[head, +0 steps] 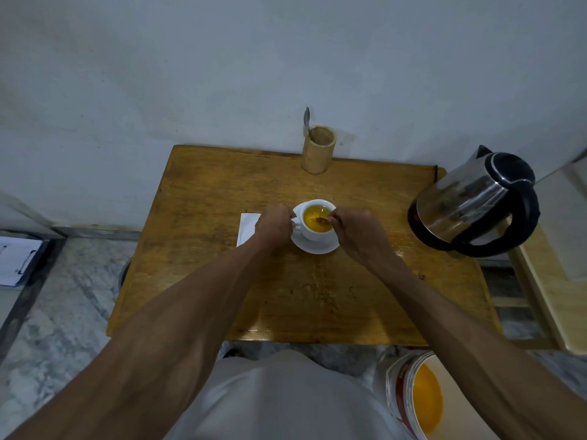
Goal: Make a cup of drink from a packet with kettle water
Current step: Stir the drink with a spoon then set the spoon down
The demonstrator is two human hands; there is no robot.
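White cup [317,231] and saucer [317,247], liquid [313,222] showing amber-yellow. Surface [222,281] looking honey-brown, wood-grained. Kettle [467,201] reading steel with black trim. Holder [318,150] tan. Floor [63,296] showing grey-white marbling.

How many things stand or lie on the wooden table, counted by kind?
Cup with yellow drink: 1
Saucer: 1
Spoons: 2, one in the cup, one in the holder
Bamboo holder: 1
White paper: 1
Electric kettle: 1
Total: 7
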